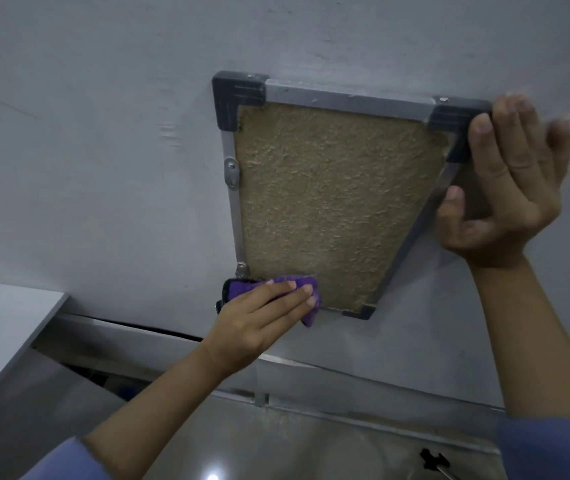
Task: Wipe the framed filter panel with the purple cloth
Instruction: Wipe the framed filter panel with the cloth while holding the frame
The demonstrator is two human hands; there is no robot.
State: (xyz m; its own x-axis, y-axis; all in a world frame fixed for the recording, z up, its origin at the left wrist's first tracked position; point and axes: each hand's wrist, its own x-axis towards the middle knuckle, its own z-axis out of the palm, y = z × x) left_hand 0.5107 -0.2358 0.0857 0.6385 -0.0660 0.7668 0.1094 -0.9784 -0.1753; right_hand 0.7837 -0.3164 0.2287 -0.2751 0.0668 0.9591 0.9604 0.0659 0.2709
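Purple soft cloth lies under the flat fingers of the left hand, at the 7 o'clock corner of the metal-framed brown fibre filter panel. The right hand grasps the stiff, probably light frame at 3 o'clock.

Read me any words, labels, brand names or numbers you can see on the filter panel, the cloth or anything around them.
There is no readable text anywhere in this view.
Brown fibrous filter panel with a metal frame and dark plastic corner caps: no label, brand or number visible.
Purple fuzzy cloth under the left hand: no tag or print visible.
Grey wall: only scuffs, no writing.
Right hand holding the frame's edge hides no visible marking.
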